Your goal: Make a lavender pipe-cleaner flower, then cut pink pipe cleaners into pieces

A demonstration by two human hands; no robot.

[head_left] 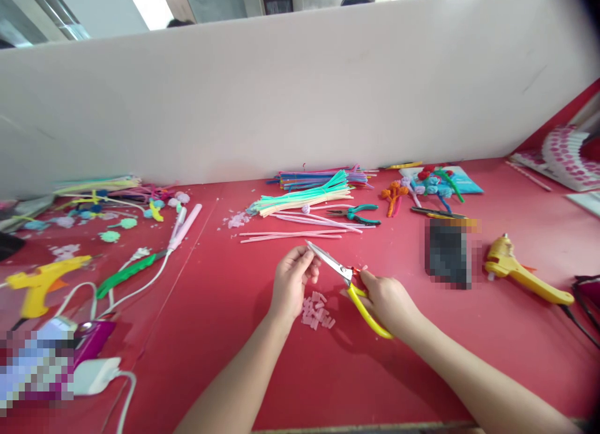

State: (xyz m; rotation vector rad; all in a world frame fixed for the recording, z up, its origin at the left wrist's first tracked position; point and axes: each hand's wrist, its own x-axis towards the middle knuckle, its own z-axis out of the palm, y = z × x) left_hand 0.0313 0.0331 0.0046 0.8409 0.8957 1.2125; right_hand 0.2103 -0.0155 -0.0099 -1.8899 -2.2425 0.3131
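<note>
My right hand (387, 299) is wrapped round the yellow handles of a pair of scissors (335, 263), whose blades point up and to the left. At the blade tips, my left hand (294, 277) is closed in a pinch; whatever lies between its fingers is too small or hidden to name. On the red table just below both hands lies a little heap of short pink cut pieces (317, 310). Beyond my left hand, several long pink pipe cleaners (290, 235) lie flat.
Bundled pipe cleaners (304, 195) and green-handled pliers (354, 214) lie farther back, before a white partition (300, 102). To the right rests a yellow glue gun (525, 274). Another yellow glue gun (40, 287), a green-handled knife (126, 274) and a white cable (154, 284) occupy the left.
</note>
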